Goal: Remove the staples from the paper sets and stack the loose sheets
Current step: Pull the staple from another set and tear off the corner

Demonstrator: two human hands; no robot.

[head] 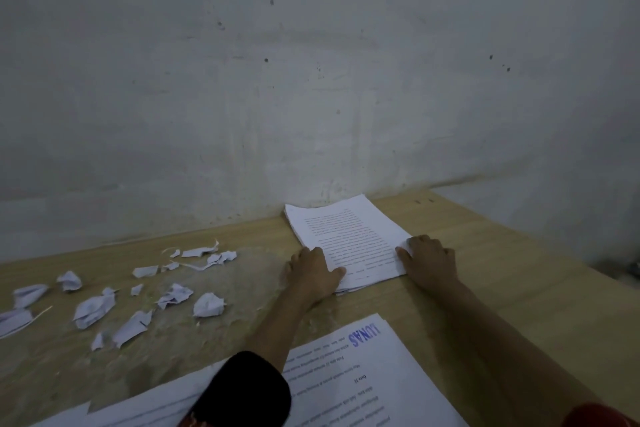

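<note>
The stack of loose sheets [349, 239] lies at the far side of the worktop [502, 270], right of centre, with its far edge close against the wall [311, 80]. Both hands bracket its near end.

The left hand [313, 270] lies at the near left corner. Its fingers are close together and roughly straight along the left edge, and the thumb rests on the top sheet. The right hand [429, 260] sits at the near right edge with bent knuckles and the thumb on the top sheet. Whether its fingers pinch the edge or only press against it cannot be told.

This two-sided hold probably serves to square the sheets, with the wall acting as a back stop.

Torn and crumpled paper scraps [93, 308] are scattered over the left part of the worktop, well apart from the stack. More paper sets [346, 374], the top one bearing a blue stamp, lie at the near edge under both forearms. A black sleeve [242, 388] covers the left upper arm.

No staple or staple tool can be made out. Nothing stands between the hands and the stack. The near sets lie in the path of any arm withdrawal and could be dragged.
</note>
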